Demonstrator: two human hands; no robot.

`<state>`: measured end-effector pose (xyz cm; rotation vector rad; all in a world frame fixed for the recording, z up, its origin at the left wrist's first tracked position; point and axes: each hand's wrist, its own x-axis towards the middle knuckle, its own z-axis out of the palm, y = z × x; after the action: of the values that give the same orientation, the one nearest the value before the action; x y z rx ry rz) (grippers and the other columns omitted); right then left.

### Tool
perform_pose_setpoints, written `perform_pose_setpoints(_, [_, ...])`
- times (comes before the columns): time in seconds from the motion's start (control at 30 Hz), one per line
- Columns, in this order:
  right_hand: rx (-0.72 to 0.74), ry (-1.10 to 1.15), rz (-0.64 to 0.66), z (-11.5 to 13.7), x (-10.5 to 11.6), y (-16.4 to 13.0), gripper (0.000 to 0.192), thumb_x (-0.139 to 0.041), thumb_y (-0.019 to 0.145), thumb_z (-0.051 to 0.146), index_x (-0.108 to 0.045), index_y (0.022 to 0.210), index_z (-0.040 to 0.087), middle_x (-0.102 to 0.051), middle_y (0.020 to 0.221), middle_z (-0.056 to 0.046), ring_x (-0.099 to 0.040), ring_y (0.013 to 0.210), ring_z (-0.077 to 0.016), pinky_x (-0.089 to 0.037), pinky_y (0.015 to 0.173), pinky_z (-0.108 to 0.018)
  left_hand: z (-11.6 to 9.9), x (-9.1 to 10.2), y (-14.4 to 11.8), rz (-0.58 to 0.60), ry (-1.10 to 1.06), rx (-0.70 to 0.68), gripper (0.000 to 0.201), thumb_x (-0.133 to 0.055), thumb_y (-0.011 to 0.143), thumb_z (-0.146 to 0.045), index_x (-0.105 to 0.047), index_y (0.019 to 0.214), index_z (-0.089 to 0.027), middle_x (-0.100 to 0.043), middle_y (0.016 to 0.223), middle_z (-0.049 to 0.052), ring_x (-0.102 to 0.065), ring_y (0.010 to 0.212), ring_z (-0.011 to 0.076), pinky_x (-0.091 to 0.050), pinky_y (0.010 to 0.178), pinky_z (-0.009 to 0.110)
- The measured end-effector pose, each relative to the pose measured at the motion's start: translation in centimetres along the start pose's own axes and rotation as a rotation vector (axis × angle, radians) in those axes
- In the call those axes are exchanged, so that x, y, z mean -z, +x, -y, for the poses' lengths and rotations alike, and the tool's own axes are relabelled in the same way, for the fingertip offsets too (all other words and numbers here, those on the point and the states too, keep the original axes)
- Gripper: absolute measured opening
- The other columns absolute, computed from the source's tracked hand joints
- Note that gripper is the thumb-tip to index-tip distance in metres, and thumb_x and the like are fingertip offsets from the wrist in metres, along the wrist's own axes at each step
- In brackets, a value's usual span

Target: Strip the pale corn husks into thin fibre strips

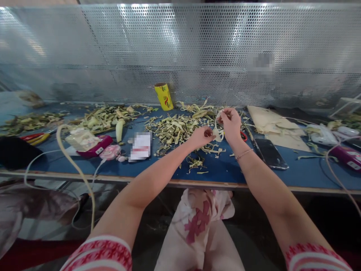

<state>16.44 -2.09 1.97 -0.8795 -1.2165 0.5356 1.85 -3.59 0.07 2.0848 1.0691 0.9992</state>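
Both my hands are raised over the blue table (225, 169), close together. My left hand (200, 137) pinches the lower end of a pale husk strip (217, 130). My right hand (230, 122) grips the strip's upper end, and the strip curves between them. Just behind and left of my hands lies a heap of pale green husk trimmings (175, 130). Red-handled scissors (243, 136) peek out beside my right wrist, mostly hidden.
A yellow tube (164, 96) leans at the perforated metal back wall. A black phone (270, 153), cardboard sheets (270, 122), a pink power bank (94, 146) with cables, a white card (141, 146) and more husk piles (104, 116) lie around.
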Motion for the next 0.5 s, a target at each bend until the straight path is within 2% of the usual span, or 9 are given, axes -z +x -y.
perform_pose_setpoints(0.13, [0.000,0.013,0.061,0.32,-0.30,-0.35,0.021,-0.059,0.080,0.040,-0.048,0.086,0.024,-0.054,0.073,0.002,-0.057,0.064,-0.0121,-0.051,0.065,-0.029,0.53,-0.09,0.38,-0.067,-0.141,0.018,0.033,-0.070,0.071,-0.043,-0.056,0.086,-0.017,-0.062,0.074,0.003,-0.059,0.072,0.0162,-0.044,0.071,0.029])
perform_pose_setpoints(0.2, [0.006,0.021,0.083,0.44,-0.38,-0.46,0.022,-0.059,0.080,0.041,-0.047,0.086,0.024,-0.053,0.070,0.003,-0.057,0.061,-0.0117,-0.050,0.063,-0.028,0.65,-0.06,0.56,-0.019,-0.257,0.091,0.040,-0.072,0.069,-0.044,-0.053,0.091,-0.016,-0.064,0.073,0.003,-0.061,0.070,0.0166,-0.046,0.070,0.030])
perform_pose_setpoints(0.3, [0.036,0.022,0.113,0.48,-0.42,-0.49,0.023,-0.060,0.080,0.042,-0.047,0.085,0.023,-0.053,0.068,0.003,-0.056,0.060,-0.0114,-0.050,0.062,-0.027,0.61,-0.01,0.75,0.079,-0.441,0.173,0.045,-0.076,0.067,-0.034,-0.049,0.098,-0.016,-0.066,0.070,0.002,-0.064,0.066,0.0168,-0.050,0.070,0.032])
perform_pose_setpoints(0.4, [0.041,0.016,0.113,0.31,-0.41,-0.33,0.025,-0.060,0.081,0.043,-0.047,0.085,0.023,-0.054,0.072,0.002,-0.057,0.061,-0.0115,-0.051,0.062,-0.027,0.37,0.08,0.82,0.065,-0.571,0.192,0.037,-0.075,0.068,-0.020,-0.050,0.094,-0.015,-0.066,0.070,0.001,-0.066,0.067,0.0156,-0.053,0.074,0.033])
perform_pose_setpoints(0.5, [0.048,0.005,0.088,-0.03,-0.41,-0.08,0.026,-0.060,0.081,0.042,-0.046,0.093,0.024,-0.057,0.085,-0.001,-0.060,0.066,-0.0121,-0.053,0.062,-0.028,0.08,0.31,0.79,0.032,-0.677,0.184,0.028,-0.070,0.070,-0.014,-0.050,0.089,-0.015,-0.066,0.076,0.002,-0.067,0.071,0.0144,-0.054,0.074,0.031])
